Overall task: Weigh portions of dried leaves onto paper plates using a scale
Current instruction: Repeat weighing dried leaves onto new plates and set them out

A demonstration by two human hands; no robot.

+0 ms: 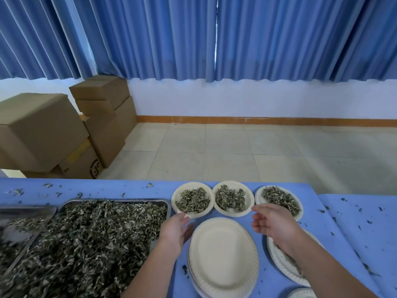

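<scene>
My left hand (176, 231) and right hand (272, 224) flank a bare, round, ridge-rimmed paper plate (223, 254) on the blue worktop (129, 188), fingers (263, 211) loose and holding nothing, with crinkled dried leaves (86, 244) heaped in the steel tray (120, 200) alongside.

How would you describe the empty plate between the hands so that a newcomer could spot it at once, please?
On the blue table, find the metal tray heaped with dried leaves. Just right of it, a plate lies between the left hand and the right hand. Unlike the three plates in the row behind it, it holds no leaves.
</scene>
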